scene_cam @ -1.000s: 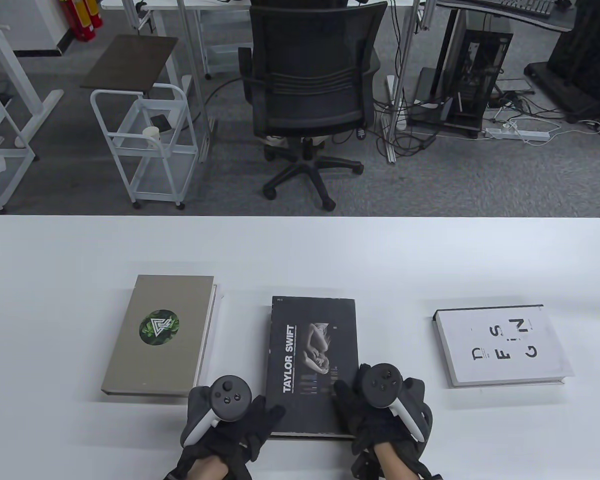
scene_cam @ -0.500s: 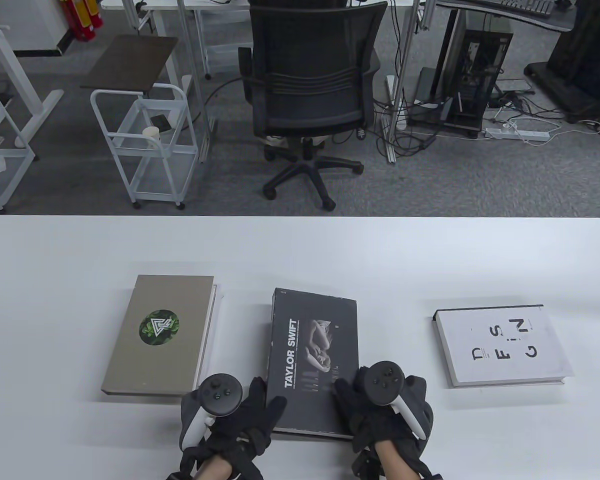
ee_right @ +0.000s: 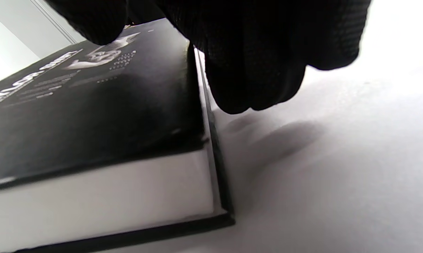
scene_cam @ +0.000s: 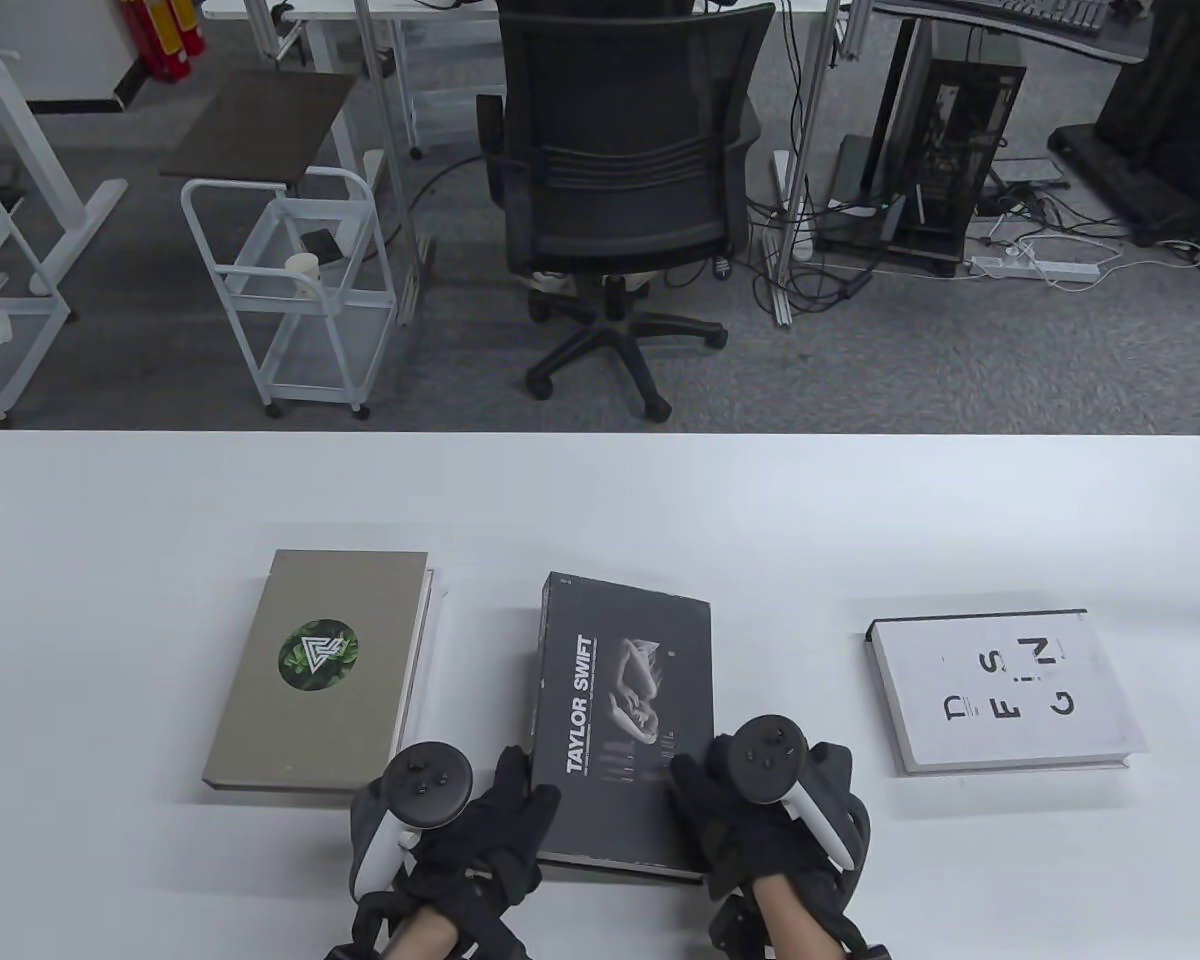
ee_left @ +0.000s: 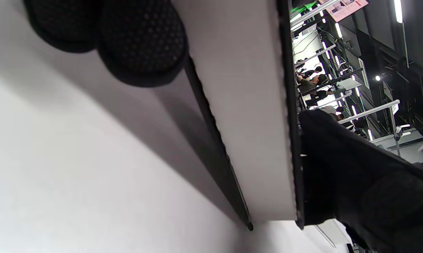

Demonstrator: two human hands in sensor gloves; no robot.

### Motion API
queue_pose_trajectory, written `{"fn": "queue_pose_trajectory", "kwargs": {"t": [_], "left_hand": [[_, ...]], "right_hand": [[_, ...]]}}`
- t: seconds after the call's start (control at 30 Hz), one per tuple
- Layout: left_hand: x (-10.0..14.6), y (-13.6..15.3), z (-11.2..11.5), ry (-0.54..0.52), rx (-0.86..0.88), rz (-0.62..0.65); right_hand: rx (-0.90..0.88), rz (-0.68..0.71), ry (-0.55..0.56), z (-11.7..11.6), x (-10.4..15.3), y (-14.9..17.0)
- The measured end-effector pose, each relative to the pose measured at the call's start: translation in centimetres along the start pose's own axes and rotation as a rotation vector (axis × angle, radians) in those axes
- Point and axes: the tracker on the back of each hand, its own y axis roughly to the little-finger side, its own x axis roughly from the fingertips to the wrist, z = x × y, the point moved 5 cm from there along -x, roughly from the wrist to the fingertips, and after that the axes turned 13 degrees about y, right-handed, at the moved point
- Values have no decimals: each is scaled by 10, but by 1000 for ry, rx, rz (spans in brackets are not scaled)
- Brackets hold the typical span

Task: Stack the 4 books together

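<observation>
Books lie in a row on the white counter, and the black "TAYLOR SWIFT" book sits between the two hands. The left hand grips its near left edge: in the table view the thumb lies over the cover's corner, and in the left wrist view the gloved fingertips press against the underside of the book, with a dark shadow between that side and the counter, so this edge is tilted up. The right hand holds the near right corner, thumb resting on the cover and fingers curled down over the side edge of the book, their tips just above the counter. The near right corner of the book appears to touch the counter there.

To the left of the left hand, just beyond it, lies the grey book with a green round emblem, flat on the counter with another book's pale edge showing beneath its right side. Well off to the right of the right hand lies the white book with scattered black letters, also flat.
</observation>
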Motion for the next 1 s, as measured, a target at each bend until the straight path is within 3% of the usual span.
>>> {"fn": "queue_pose_trajectory", "kwargs": {"t": [0.3, 0.53, 0.83, 1.0], "left_hand": [[22, -19, -30, -11, -103, -71], [60, -19, -77, -110, -114, -85], [123, 10, -151, -329, 72, -64], [148, 36, -179, -431, 173, -79]], "right_hand": [[-90, -9, 26, 14, -1, 4], [-111, 1, 21, 14, -2, 3], [-107, 6, 15, 13, -1, 2], [-77, 8, 16, 13, -1, 1]]}}
